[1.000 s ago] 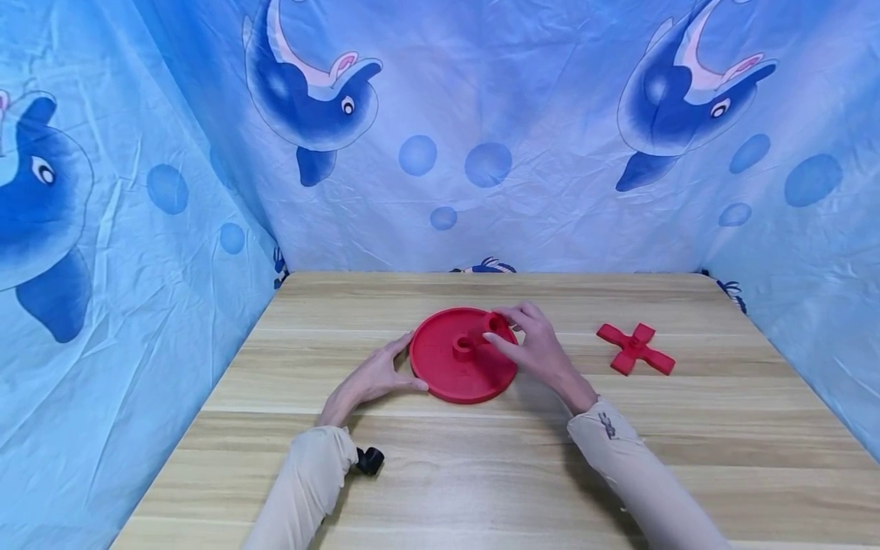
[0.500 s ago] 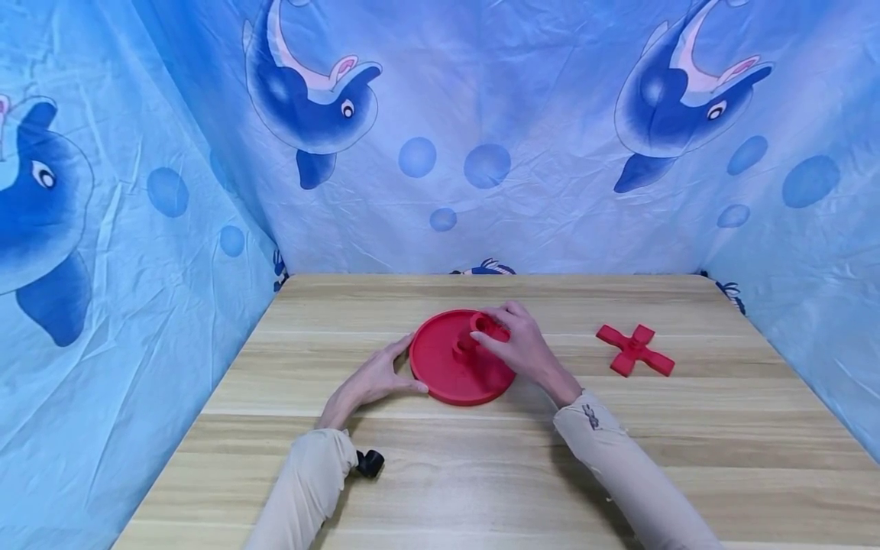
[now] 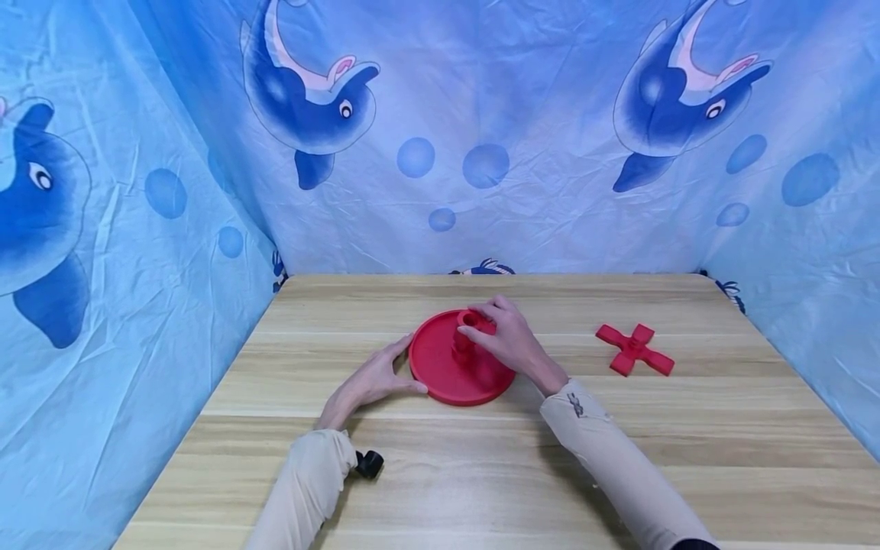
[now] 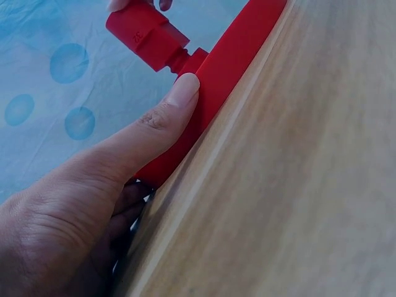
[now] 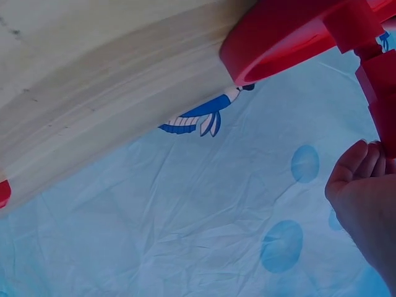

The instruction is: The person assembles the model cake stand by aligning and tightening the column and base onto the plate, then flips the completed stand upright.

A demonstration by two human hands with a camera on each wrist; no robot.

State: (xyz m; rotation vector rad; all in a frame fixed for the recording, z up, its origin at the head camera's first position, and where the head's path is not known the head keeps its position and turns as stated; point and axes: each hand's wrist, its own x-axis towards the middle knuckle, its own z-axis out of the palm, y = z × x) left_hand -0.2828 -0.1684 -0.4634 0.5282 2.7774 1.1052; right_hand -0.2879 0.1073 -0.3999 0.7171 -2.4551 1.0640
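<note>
A round red base (image 3: 440, 370) with a raised rim lies on the wooden table. My left hand (image 3: 374, 378) holds its left edge, fingers on the far side and thumb (image 4: 184, 93) pressed against the side wall. Above the middle of the base, my right hand (image 3: 510, 340) pinches the upper end of a short red post (image 4: 145, 37) between thumb and fingers. The post's narrow lower end meets the raised socket (image 5: 352, 25) on the base, and in the left wrist view a thin neck shows between them. Part of the post is covered by right-hand fingers.
A red cross-shaped piece (image 3: 634, 349) with a small central knob lies to the right on the table (image 3: 454, 473). Blue dolphin-print cloth (image 3: 454, 206) hangs behind the table and along both sides. A small black device (image 3: 369, 464) sits at the left cuff.
My right hand has carried the post leftward from the right part of the base to above its central socket. The left hand and the base have stayed in place.
</note>
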